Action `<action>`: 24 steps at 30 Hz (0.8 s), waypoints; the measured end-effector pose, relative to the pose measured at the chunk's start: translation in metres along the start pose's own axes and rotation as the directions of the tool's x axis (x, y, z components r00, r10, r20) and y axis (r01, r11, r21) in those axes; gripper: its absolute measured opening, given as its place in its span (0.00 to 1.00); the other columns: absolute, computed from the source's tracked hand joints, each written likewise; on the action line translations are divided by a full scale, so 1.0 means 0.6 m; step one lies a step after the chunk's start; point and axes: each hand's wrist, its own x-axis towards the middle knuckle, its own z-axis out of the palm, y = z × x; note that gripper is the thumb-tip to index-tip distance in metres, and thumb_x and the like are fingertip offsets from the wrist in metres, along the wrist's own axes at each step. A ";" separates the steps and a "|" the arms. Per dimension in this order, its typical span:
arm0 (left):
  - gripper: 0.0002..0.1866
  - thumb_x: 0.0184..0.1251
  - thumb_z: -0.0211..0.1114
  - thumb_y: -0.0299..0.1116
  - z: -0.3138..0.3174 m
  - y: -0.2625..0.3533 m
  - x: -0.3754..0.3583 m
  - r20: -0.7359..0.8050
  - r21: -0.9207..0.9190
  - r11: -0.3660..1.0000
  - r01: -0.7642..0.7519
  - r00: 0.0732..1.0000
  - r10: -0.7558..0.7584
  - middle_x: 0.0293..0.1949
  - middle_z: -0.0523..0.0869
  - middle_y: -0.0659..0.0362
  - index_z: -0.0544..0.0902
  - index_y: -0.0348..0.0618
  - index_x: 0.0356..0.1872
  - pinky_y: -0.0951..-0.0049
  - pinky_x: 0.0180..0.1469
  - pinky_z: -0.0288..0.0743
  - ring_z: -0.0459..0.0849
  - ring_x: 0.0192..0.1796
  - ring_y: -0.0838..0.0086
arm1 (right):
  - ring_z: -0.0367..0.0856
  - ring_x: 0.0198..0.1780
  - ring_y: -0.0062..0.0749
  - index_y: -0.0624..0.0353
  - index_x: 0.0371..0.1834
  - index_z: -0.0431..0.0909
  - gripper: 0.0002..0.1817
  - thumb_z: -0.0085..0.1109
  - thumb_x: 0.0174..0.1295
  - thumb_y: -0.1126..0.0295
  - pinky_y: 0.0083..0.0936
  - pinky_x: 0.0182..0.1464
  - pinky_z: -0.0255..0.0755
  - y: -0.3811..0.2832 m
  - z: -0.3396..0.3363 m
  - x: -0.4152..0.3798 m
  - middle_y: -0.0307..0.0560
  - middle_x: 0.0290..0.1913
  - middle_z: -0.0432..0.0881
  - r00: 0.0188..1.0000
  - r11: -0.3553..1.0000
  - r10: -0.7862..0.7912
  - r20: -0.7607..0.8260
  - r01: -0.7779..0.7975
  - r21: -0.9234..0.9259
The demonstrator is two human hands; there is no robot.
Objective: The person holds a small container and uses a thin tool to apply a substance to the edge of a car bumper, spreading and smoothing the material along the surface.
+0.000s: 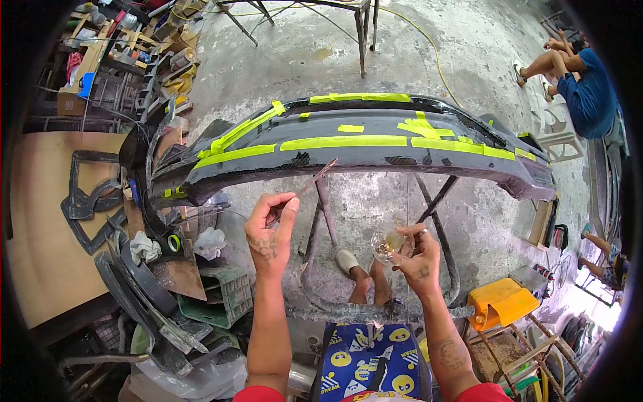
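A dark car bumper (321, 161) lies across a metal stand in front of me, with strips of yellow-green masking tape (345, 143) along it. My left hand (271, 231) is closed round the handle of a thin, slender brush (313, 180). The brush slants up to the right, and its tip is at the bumper's near lower edge; whether it touches cannot be made out. My right hand (416, 254) grips a small clear plastic cup (382, 245), tilted toward me, with a little yellowish liquid seemingly inside.
Under the bumper stands a metal frame (315, 228). To the left are a wooden board (53, 221) with black frame parts, a green crate (218, 298) and crumpled plastic. An orange container (499, 303) sits at lower right. A person in blue (589, 94) sits at upper right.
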 end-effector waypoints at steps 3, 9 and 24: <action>0.07 0.72 0.71 0.30 0.002 -0.001 0.001 0.005 0.032 0.999 -0.037 0.999 0.037 0.36 0.85 0.64 0.86 0.37 0.44 0.79 0.45 0.75 0.81 0.39 0.82 | 0.85 0.40 0.22 0.64 0.48 0.81 0.23 0.79 0.48 0.73 0.22 0.43 0.79 0.000 -0.005 -0.002 0.43 0.38 0.88 0.999 0.998 -0.037 0.008 0.038 -0.045; 0.06 0.71 0.71 0.28 0.008 0.011 0.001 -0.003 0.094 0.993 -0.077 0.997 0.078 0.35 0.84 0.62 0.87 0.37 0.43 0.78 0.43 0.75 0.80 0.36 0.79 | 0.86 0.43 0.23 0.64 0.48 0.81 0.24 0.80 0.50 0.70 0.22 0.45 0.79 -0.013 -0.004 -0.002 0.44 0.40 0.88 1.000 1.000 -0.012 0.022 0.012 -0.010; 0.06 0.71 0.70 0.27 -0.003 -0.010 -0.005 -0.007 0.160 0.980 -0.119 0.993 0.121 0.36 0.84 0.64 0.86 0.37 0.44 0.81 0.46 0.74 0.80 0.39 0.83 | 0.86 0.43 0.24 0.63 0.49 0.81 0.25 0.81 0.50 0.67 0.24 0.46 0.80 -0.002 -0.008 0.000 0.44 0.40 0.88 0.999 1.000 -0.005 0.044 0.005 -0.019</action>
